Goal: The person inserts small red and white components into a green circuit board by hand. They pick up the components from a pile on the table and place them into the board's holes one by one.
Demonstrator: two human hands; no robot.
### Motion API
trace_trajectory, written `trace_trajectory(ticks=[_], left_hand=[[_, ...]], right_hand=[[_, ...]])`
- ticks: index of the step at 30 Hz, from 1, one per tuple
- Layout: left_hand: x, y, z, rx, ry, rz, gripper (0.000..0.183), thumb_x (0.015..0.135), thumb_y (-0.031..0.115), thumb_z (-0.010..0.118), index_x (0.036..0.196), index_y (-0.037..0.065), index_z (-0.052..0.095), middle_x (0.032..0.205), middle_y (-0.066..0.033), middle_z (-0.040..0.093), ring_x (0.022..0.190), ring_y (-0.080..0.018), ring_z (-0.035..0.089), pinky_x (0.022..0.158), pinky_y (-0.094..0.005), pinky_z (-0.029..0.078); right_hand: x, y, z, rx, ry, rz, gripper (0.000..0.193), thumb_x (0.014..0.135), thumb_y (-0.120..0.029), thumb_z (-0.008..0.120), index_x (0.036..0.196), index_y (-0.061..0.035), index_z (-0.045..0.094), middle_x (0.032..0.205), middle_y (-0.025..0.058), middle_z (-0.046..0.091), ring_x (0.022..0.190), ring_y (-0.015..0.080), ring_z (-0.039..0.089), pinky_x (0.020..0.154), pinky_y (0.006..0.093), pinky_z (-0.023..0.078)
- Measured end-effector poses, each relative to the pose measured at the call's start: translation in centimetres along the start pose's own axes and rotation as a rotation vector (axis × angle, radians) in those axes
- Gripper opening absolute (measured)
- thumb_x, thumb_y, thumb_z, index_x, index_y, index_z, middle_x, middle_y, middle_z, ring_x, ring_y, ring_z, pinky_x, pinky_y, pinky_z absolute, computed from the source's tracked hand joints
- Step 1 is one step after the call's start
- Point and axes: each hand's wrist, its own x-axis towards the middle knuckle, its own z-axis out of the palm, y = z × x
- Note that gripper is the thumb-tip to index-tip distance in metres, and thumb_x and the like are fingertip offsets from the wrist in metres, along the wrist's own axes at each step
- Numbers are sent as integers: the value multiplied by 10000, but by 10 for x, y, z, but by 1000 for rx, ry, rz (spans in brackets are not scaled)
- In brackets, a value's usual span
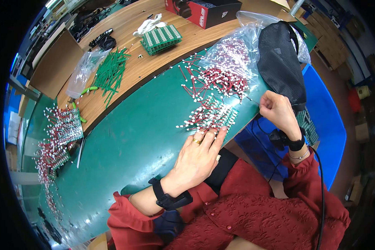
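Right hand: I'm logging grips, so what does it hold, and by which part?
The right hand is closed as if pinching something, but what cannot be told. The left hand lies flat on the wired green board, gripping nothing.

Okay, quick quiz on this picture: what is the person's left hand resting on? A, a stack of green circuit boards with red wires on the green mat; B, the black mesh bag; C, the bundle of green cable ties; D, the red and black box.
A: the left hand lies flat with its fingertips on the green circuit boards with red wires near the edge of the green mat.
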Motion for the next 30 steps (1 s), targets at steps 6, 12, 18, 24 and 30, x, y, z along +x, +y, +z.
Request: trace_trajectory(ticks=[6, 12, 18, 24, 30], left_hand=[[-1, -2, 3, 14, 56, 21, 839, 709, 141, 770, 1449, 37, 389, 1185, -156, 519, 1061, -328, 508, 893, -419, 437], [0, -2, 4, 33, 70, 28, 840, 712, 156, 773, 1448, 34, 388, 1176, -152, 518, 1047, -328, 514, 886, -418, 440], [-2, -4, 6, 26, 50, 26, 840, 723, 162, 768, 1455, 37, 375, 1199, -146, 514, 1052, -321, 514, 894, -414, 437], [-2, -3, 8, 54, 57, 20, 833, 726, 170, 761, 1455, 41, 378, 1214, -143, 511, 1050, -313, 511, 897, -415, 434], [-2, -3, 8, 35, 50, 15, 852, 713, 168, 767, 1459, 45, 375, 1222, -139, 513, 1050, -304, 511, 898, -408, 433]], right_hand=[[-14, 6, -2, 5, -48, 7, 213, 746, -1, 618, 955, 12, 652, 694, 79, 649, 599, 127, 627, 578, 279, 480], [-1, 9, 6, 589, -145, 87, 93, 873, -13, 602, 956, 20, 631, 766, 52, 670, 678, 114, 664, 576, 216, 495], [12, 3, 15, 798, -296, 237, 101, 891, -54, 661, 970, 8, 647, 810, 63, 686, 703, 106, 667, 543, 205, 482], [15, 8, 17, 621, -302, 138, 73, 862, -55, 695, 892, 11, 709, 786, 20, 653, 628, 56, 553, 514, 202, 383], [13, 13, 24, 315, -147, -261, 67, 832, -31, 708, 858, 28, 692, 817, 31, 641, 656, 77, 536, 573, 231, 409]])
